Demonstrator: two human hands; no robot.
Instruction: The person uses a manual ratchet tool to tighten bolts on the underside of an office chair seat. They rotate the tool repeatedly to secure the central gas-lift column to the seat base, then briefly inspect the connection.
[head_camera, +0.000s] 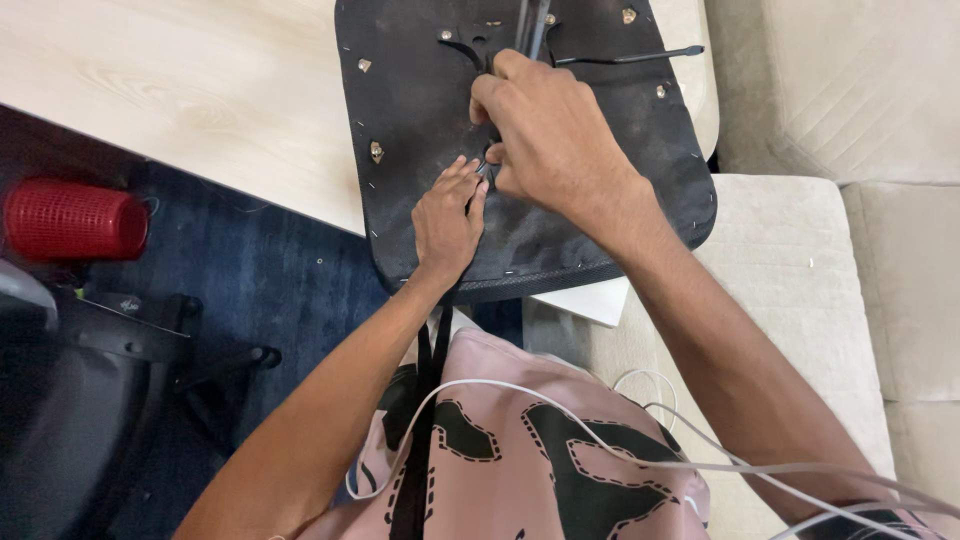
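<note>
head | black chair-seat underside (420, 150) lying on pale wooden table (180, 90) edge | left hand (447, 222) flat, fingers pressing seat, holding nothing | right hand (545, 140) curled, pinching small metal fitting (484, 170) | red ribbed cup (75, 220) on floor, left

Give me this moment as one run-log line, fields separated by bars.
left hand: pressing on black seat underside | right hand: gripping small part at centre bracket | seat: lying on wooden table

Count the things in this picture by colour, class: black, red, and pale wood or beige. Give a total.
Black: 2, the upturned seat base and the chair part on the floor
Red: 1, the ribbed cup
Pale: 2, the wooden table and the beige sofa
Total: 5
</note>
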